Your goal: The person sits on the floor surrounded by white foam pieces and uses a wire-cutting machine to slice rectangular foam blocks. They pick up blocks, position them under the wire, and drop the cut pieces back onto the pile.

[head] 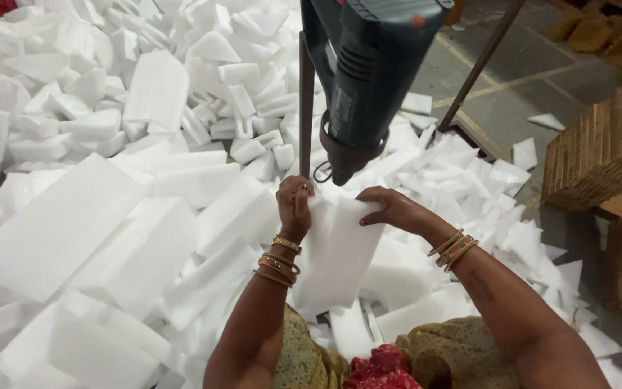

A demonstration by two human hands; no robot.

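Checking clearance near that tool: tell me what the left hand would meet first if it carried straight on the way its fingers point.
The left hand, gripping the white foam slab, points up the frame. First in line is probably the nose of the dark power tool just above it, though depth is unclear.

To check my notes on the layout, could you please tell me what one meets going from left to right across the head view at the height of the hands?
Big white foam slabs → left hand → white foam sheet held in both hands → right hand → loose foam scraps → stacked brown blocks.
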